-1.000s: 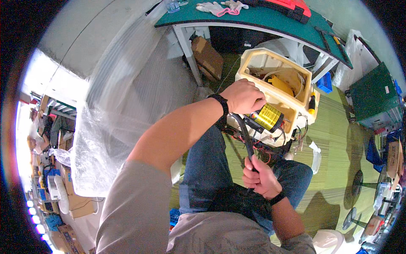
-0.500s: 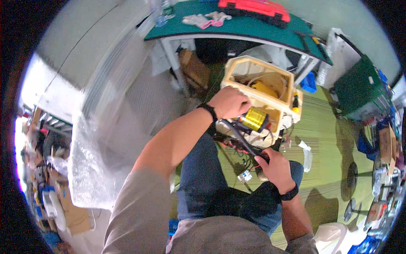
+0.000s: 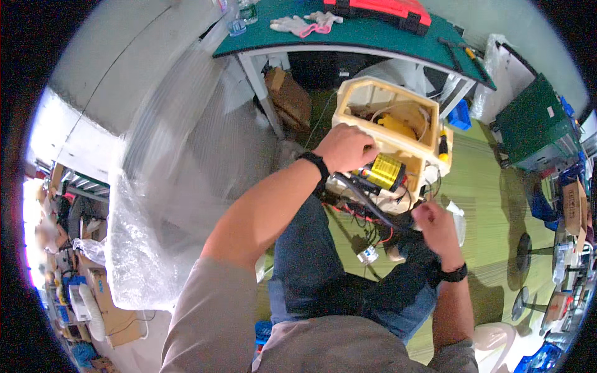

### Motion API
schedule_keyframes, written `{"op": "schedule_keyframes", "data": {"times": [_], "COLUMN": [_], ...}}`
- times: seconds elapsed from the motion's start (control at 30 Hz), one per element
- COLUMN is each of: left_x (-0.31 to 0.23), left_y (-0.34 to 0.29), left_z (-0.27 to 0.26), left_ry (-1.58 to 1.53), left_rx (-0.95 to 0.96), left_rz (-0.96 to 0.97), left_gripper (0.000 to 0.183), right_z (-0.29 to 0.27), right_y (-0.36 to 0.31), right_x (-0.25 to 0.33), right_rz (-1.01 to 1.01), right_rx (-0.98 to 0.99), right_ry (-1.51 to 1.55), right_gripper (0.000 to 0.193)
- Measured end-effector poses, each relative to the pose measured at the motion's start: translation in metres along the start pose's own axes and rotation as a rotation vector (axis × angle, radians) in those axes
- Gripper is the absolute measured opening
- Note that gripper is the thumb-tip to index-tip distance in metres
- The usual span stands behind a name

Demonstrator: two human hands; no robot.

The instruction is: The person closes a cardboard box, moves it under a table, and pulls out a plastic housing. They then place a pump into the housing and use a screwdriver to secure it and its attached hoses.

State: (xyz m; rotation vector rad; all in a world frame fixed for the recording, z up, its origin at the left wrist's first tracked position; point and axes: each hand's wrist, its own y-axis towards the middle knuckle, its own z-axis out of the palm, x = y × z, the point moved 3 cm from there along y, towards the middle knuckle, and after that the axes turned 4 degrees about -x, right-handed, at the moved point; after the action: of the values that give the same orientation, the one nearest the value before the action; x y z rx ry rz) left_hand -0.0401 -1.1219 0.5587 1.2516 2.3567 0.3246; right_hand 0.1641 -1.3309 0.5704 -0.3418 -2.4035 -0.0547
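Observation:
My left hand point(image 3: 347, 149) reaches over a cream plastic housing point(image 3: 429, 144), fingers curled closed; whatever they grip is hidden beneath them. Just right of it lies a black cylindrical part with a yellow label point(image 3: 385, 172), in the housing's near recess. A dark tube point(image 3: 367, 198) slants from below my left hand toward my knees. Past its lower end, my right hand point(image 3: 437, 230) is blurred by motion, apart from the tube; its fingers cannot be read clearly. Loose wires point(image 3: 372, 233) and a small pale connector point(image 3: 368, 254) hang between my legs.
A green-topped table point(image 3: 367, 34) stands ahead with gloves point(image 3: 305, 25), a red toolbox point(image 3: 385, 11) and a hammer-like tool point(image 3: 453, 53). Wrapped plastic film point(image 3: 140, 248) fills the left. A green cabinet point(image 3: 536, 127) and a blue bin point(image 3: 459, 115) are to the right.
My right hand has let go of the dark tube's lower end and moved right. My left hand stays over the housing, fingers still curled. The view has shifted slightly.

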Motion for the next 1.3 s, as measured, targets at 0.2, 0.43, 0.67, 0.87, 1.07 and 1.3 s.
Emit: {"op": "schedule_keyframes", "data": {"times": [0.2,0.43,0.67,0.87,1.07,1.3], "left_x": [-0.002,0.005,0.005,-0.005,0.006,0.002], "left_y": [0.008,-0.003,-0.010,0.014,-0.007,-0.001], "left_z": [-0.002,-0.001,-0.004,0.003,-0.007,0.001], "left_ry": [-0.048,-0.109,-0.141,-0.126,-0.046,-0.091], "left_rx": [0.030,-0.067,-0.045,-0.024,-0.002,-0.021], "left_rz": [-0.012,0.017,-0.014,0.013,-0.087,-0.046], "left_gripper": [0.033,0.025,0.026,0.033,0.034,0.032], "right_z": [-0.028,-0.039,-0.017,-0.053,-0.068,0.075], "right_y": [0.078,0.173,0.195,0.199,0.029,-0.074], "right_x": [-0.100,-0.120,-0.083,-0.149,0.022,0.066], "right_rz": [0.078,0.239,0.303,0.341,0.217,0.612], "right_rx": [-0.162,-0.337,-0.302,-0.193,-0.190,0.456], "right_ry": [0.017,-0.208,-0.458,-0.364,0.553,1.013], "right_gripper": [0.035,0.058,0.067,0.044,0.033,0.027]}}
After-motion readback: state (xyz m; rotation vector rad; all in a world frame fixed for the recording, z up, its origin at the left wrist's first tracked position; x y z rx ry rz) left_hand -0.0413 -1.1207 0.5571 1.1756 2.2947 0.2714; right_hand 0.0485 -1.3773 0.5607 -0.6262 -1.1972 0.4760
